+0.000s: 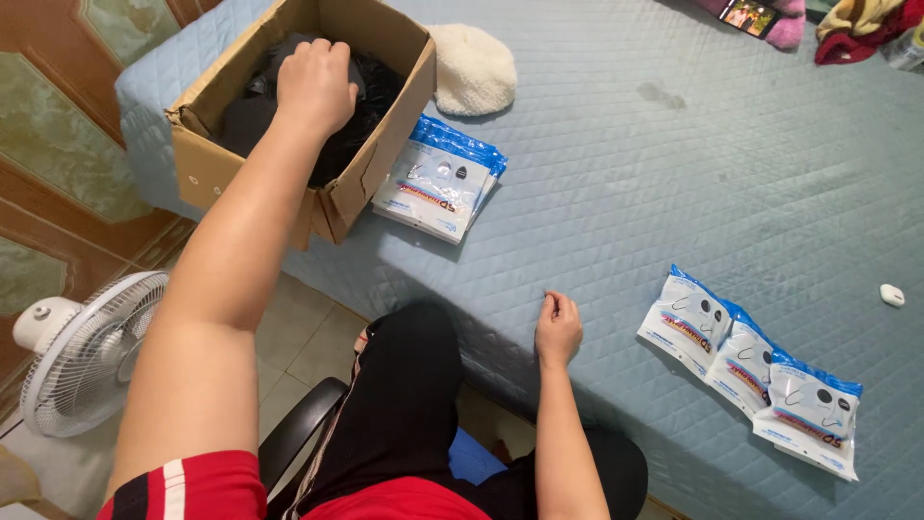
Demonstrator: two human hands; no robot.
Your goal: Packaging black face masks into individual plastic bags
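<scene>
Left hand [315,85] reaching down into the open cardboard box [383,159] at the far left, fingers curled loosely over the dark, soft-looking black contents [377,85]; touching them, though impossible to tell whether anything is actually gripped. Box of plain brown corrugated card, flaps standing up, set on the far-left corner of a bed [674,173] covered in pale blue quilted fabric with a diamond stitch. Right hand [557,327] resting at the near edge of that cover, fingers bent into a loose fist, nothing in it, well apart from the box. Just right of the box, touching its near corner, a small stack of flat packets [440,180], white plastic with a blue top band and small dark and white shapes printed on the face. Further right and nearer, 3 more packets [753,371] of the same kind, overlapping in a slanted row, glossy and slightly crinkled, well apart from the right hand. Beyond the box, a round cream fleecy cushion [472,67], nubbly in texture. At the far right edge, a small white oval object [892,295] lying on the quilt. On the floor at the near left, a white fan [89,351] with a round wire grille, standing on pale tiles. Black trousers and a red garment visible at the near edge.
</scene>
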